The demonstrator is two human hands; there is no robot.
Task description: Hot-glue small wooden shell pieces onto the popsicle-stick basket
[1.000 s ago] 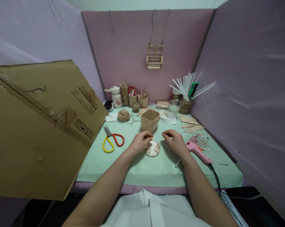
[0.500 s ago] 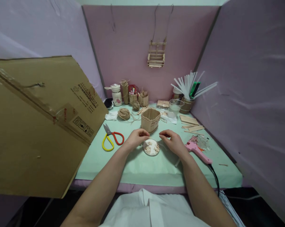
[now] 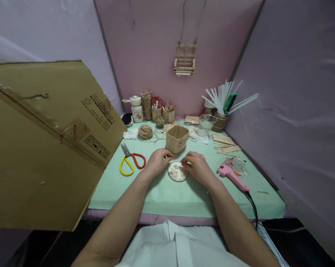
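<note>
A small round clear dish (image 3: 177, 172) with pale wooden bits lies on the green mat (image 3: 167, 193) between my hands. My left hand (image 3: 157, 161) rests curled at the dish's left rim, fingers pinched together. My right hand (image 3: 196, 166) is curled at the dish's right rim, fingertips over the bits; what they pinch is too small to make out. Just beyond the dish stands a little basket of wooden sticks (image 3: 177, 138).
Yellow-and-red scissors (image 3: 130, 162) lie left of my hands, a pink glue gun (image 3: 232, 176) with black cord at the right. Twine ball (image 3: 145, 131), jars, a clear cup (image 3: 206, 122), flat sticks (image 3: 224, 144) and white straws (image 3: 221, 99) line the back. A large cardboard sheet (image 3: 42, 141) leans at left.
Both hands have drawn closer to the dish, the right one moving left over its rim. The view has tilted slightly down.
</note>
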